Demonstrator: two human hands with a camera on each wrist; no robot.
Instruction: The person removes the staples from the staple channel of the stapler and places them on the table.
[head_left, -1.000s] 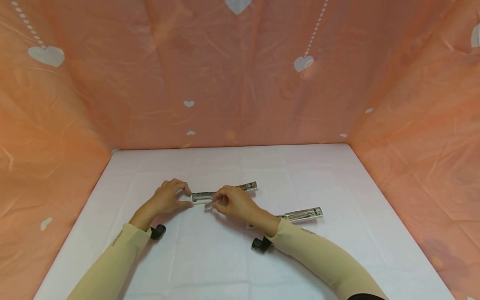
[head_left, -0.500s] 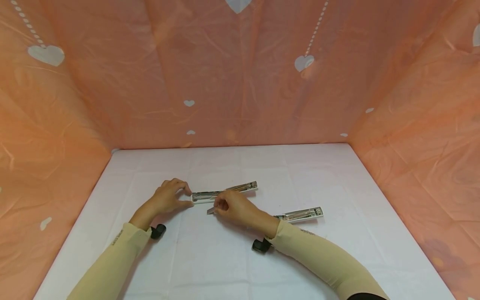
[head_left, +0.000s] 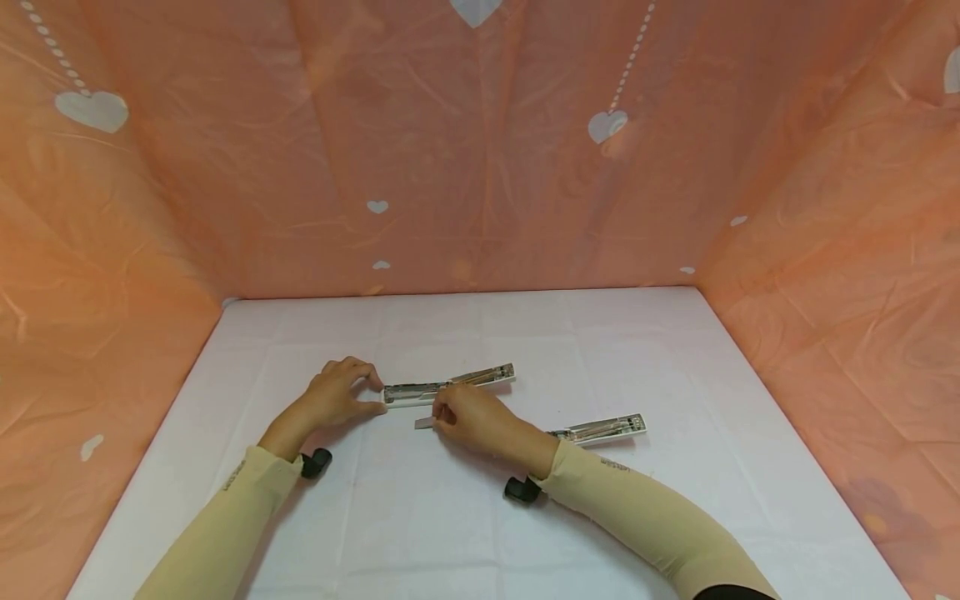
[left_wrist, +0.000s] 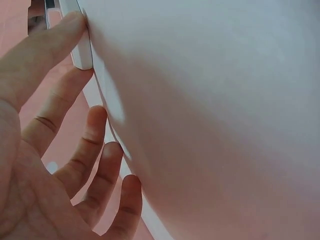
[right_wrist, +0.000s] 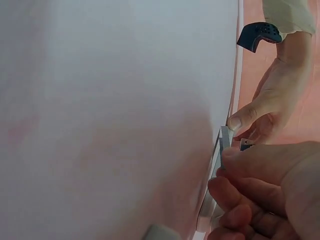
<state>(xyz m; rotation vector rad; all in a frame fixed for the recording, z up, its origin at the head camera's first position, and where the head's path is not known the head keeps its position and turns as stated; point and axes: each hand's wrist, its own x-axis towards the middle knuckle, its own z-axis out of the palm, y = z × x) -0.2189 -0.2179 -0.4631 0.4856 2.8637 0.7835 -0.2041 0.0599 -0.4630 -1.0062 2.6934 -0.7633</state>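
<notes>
My left hand (head_left: 339,393) pinches the near left end of a long, narrow white case (head_left: 405,402) with a silvery metal channel inside, bent at its middle. Thumb and index finger meet its white end (left_wrist: 82,52) in the left wrist view; the other fingers stay spread. Just in front of the case, my right hand (head_left: 477,421) pinches a short, flat grey strip (head_left: 424,423) between thumb and index finger. The strip (right_wrist: 224,142) sticks out past the fingertips in the right wrist view. The right hand hides part of the case's front edge.
A second white case with metal inside (head_left: 603,430) lies to the right, partly behind the right wrist. Both lie on a white-covered table (head_left: 420,517). An orange sheet with hearts (head_left: 480,167) encloses the back and sides.
My right hand has drawn slightly towards me and away from the case, with the grey strip in its fingers, uncovering more of the case's middle. The left hand has stayed still.
</notes>
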